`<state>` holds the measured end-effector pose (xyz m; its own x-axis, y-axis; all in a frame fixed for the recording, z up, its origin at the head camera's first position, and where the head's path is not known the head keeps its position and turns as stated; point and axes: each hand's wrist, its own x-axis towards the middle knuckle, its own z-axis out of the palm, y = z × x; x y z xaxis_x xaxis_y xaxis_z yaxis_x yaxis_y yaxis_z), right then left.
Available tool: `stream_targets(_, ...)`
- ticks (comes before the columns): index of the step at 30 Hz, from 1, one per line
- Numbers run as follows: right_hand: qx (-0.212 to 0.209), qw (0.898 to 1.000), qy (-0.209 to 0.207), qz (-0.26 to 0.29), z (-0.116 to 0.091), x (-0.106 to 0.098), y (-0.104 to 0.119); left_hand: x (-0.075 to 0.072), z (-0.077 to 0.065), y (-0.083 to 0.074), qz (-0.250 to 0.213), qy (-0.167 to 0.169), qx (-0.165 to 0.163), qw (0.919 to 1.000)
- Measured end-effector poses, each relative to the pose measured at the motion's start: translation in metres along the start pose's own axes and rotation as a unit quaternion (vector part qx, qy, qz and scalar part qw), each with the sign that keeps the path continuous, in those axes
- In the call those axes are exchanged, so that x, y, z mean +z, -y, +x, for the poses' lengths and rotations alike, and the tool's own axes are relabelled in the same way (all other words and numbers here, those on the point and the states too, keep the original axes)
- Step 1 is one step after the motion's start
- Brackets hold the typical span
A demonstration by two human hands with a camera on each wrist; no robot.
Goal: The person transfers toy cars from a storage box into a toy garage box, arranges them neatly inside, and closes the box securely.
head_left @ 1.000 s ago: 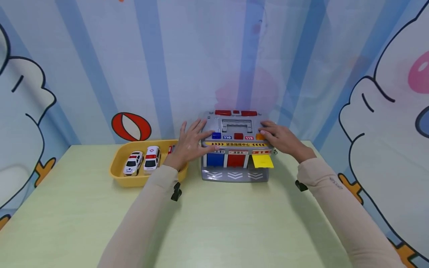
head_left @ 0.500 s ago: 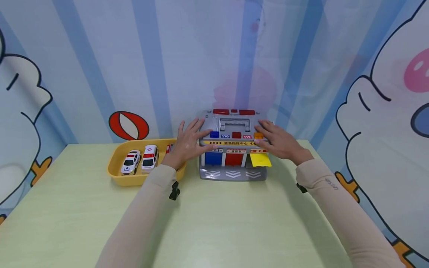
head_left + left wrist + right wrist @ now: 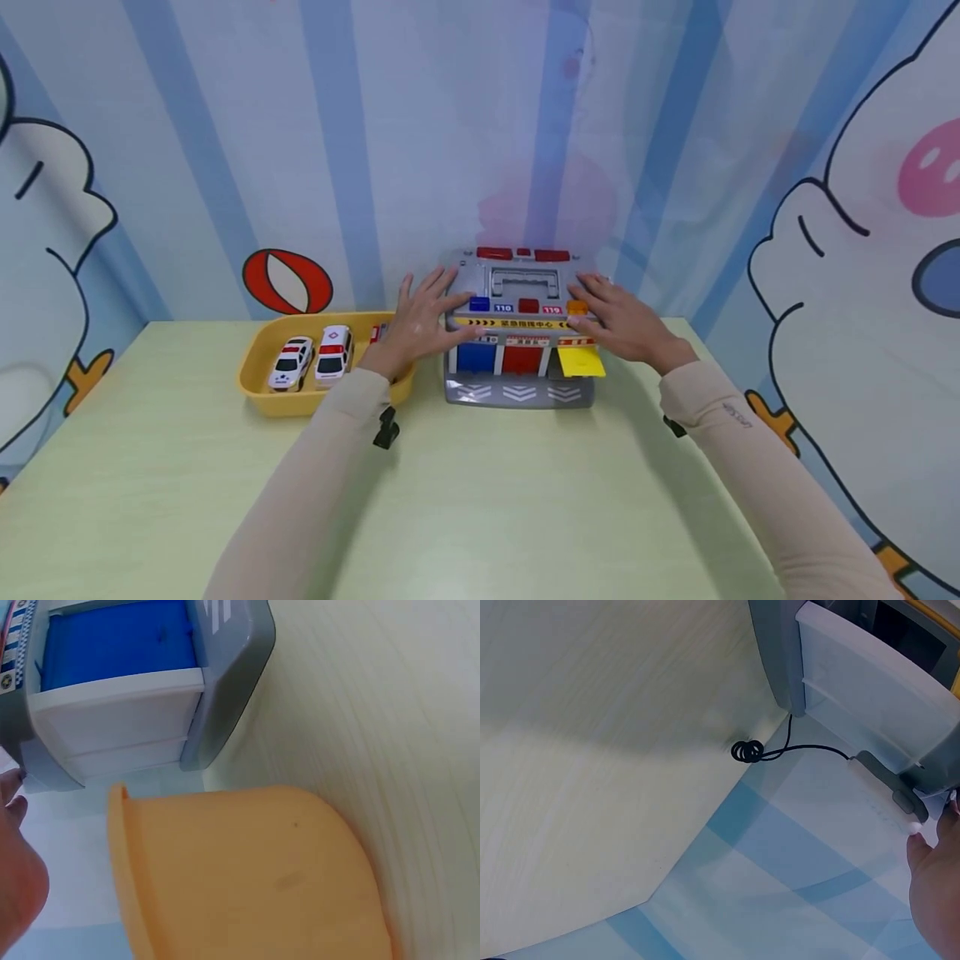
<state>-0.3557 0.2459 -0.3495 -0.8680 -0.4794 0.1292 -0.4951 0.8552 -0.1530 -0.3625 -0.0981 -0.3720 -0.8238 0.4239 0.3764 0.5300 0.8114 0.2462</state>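
A grey toy emergency station [image 3: 525,323] stands at the back of the table. Its blue door [image 3: 476,359] and red door [image 3: 521,360] are down, while the yellow door [image 3: 581,362] sticks out, raised. My left hand [image 3: 416,325] lies spread at the station's left side, fingertips on the roof edge and thumb across the front. On the opposite side my right hand [image 3: 630,323] rests with straight fingers on the roof, its thumb beside the orange button [image 3: 577,307]. The right wrist view shows a grey-and-white handset [image 3: 892,787] on a coiled black cord [image 3: 748,751] at the station's side.
A yellow tray [image 3: 255,387] sits left of the station, partly behind my left forearm. It holds a white police car [image 3: 292,363], a white ambulance [image 3: 333,354] and a partly hidden red vehicle [image 3: 377,333]. A striped cartoon backdrop [image 3: 450,150] borders the table [image 3: 510,500].
My right hand has slid slightly left over the roof, its thumb now lower on the front edge. The left hand keeps its place. The head view has shifted a little.
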Motion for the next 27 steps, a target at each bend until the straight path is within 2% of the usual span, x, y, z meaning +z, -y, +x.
stream_targets(7,0.001,1.000,-0.010,-0.001,0.000,0.005,-0.002,-0.008,-0.003,0.004,0.008,0.054,0.008,0.9985)
stream_targets(11,-0.002,1.000,-0.016,0.001,0.001,0.006,-0.003,-0.014,-0.008,0.012,0.013,0.074,0.004,0.9972)
stream_targets(21,-0.010,1.000,-0.017,0.004,0.001,0.004,-0.002,-0.034,-0.036,0.041,0.005,0.087,-0.015,0.9961)
stream_targets(27,-0.006,1.000,-0.018,0.004,0.001,0.006,-0.002,-0.049,-0.053,0.067,0.037,0.091,-0.029,0.9948)
